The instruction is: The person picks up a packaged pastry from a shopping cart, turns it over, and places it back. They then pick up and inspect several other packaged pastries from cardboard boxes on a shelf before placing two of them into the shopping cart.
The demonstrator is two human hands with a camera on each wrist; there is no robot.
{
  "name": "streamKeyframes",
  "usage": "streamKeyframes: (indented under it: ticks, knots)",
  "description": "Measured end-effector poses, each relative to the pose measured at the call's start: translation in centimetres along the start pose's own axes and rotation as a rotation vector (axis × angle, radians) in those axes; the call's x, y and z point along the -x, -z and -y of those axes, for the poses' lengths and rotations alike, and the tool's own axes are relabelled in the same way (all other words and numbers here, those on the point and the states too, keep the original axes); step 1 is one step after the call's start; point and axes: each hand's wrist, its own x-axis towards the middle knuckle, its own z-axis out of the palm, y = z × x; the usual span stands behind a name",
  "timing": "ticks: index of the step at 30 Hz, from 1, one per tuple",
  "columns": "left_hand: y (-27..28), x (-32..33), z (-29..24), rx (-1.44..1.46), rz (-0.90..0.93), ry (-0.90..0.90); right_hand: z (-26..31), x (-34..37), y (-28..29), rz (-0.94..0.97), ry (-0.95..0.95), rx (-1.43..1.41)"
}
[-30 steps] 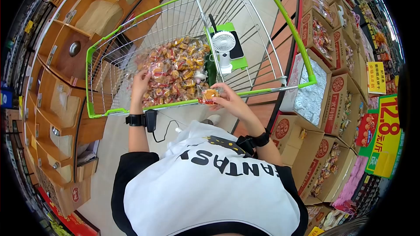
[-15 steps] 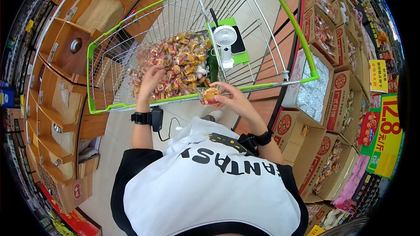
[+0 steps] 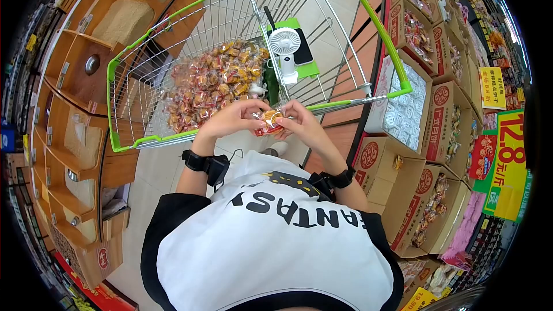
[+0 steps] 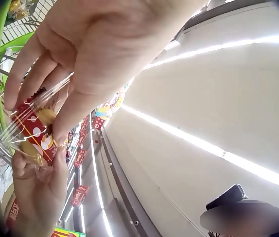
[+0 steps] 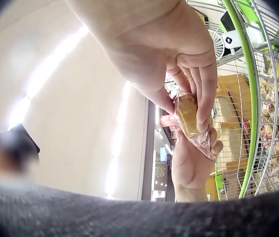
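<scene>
A small golden pastry in a clear wrapper with a red label (image 3: 268, 120) is held between both hands, in front of the shopping cart's near rail. My left hand (image 3: 235, 118) pinches the wrapper's left end. From the other side, my right hand (image 3: 304, 129) grips it with thumb and fingers. The left wrist view shows the wrapped pastry (image 4: 37, 131) with its red printed label and the clear film stretched between the hands. In the right wrist view its brown side (image 5: 188, 112) shows under the film. Beyond the hands, many similar wrapped pastries (image 3: 210, 80) lie heaped in the cart.
The cart (image 3: 138, 141) has green rails and wire sides. A white handheld fan (image 3: 286, 46) and a black phone (image 3: 303, 49) rest on its green seat flap. Wooden bins (image 3: 80, 129) line the left; cardboard boxes (image 3: 412, 213) of packaged sweets stand on the right.
My left hand has left the pastry heap, moved right and towards me, and taken hold of the wrapped pastry's other end. The right hand still grips it.
</scene>
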Motion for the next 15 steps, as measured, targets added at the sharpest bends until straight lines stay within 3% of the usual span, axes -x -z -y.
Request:
streamKeyframes:
  ticks: [8, 13, 14, 15]
  knots:
    - [0.3, 0.6, 0.5, 0.027, -0.024, -0.01, -0.5, 0.2, -0.1, 0.016, -0.077, 0.039]
    - [2.9, 2.1, 0.9, -0.055, -0.245, 0.039, -0.7, 0.6, -0.1, 0.103, -0.098, 0.18]
    - [4.0, 2.6, 1.5, -0.199, -0.367, -0.005, -0.7, 0.7, -0.1, 0.122, -0.104, 0.18]
    - [4.7, 3.2, 2.0, -0.058, -0.473, 0.001, -0.7, 0.7, -0.2, 0.139, -0.111, 0.18]
